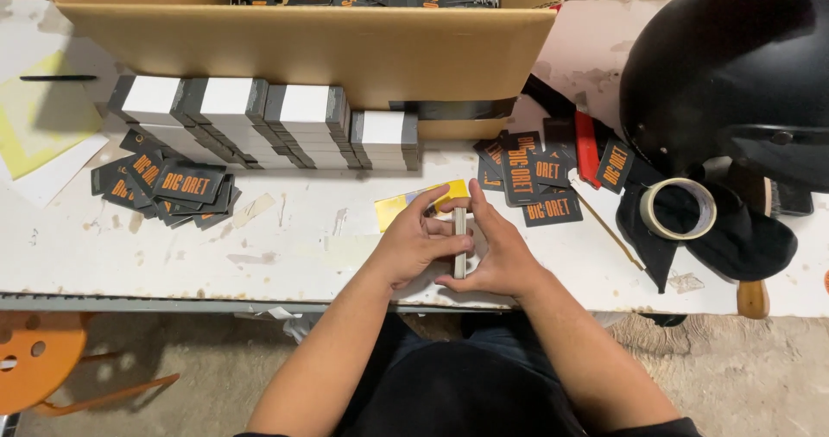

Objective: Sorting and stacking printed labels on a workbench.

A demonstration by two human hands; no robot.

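A thin stack of cards (460,243) is being held upright on edge between the two hands, just above the near edge of the white worktable (259,256). It is being pressed from the left by the left hand (419,247), whose fingers are curled against one face, and from the right by the right hand (499,251), whose fingers are wrapped over the other face; both hands are clamped together on this one stack. How many cards are in it cannot be told.

Just behind the fingertips, one yellow card (406,205) is lying flat on the table. To the right of it, a loose scatter of dark tags with orange lettering (527,178) is being left spread out, about eight being countable. A second loose heap of the same tags (168,185) is lying well to the left, roughly ten showing.

Behind the hands, four neat piles of tags with white tops (276,122) are standing in a row, each leaning a little. Above them, one open cardboard box (311,48) is resting, with more dark tags packed inside.

To the right, one roll of masking tape (680,208) is lying on a black cloth (743,238), beside one black helmet (725,83). One red object (587,148) is lying between the tags and the helmet. Below the table at the left, one orange stool (39,359) is being seen in part.
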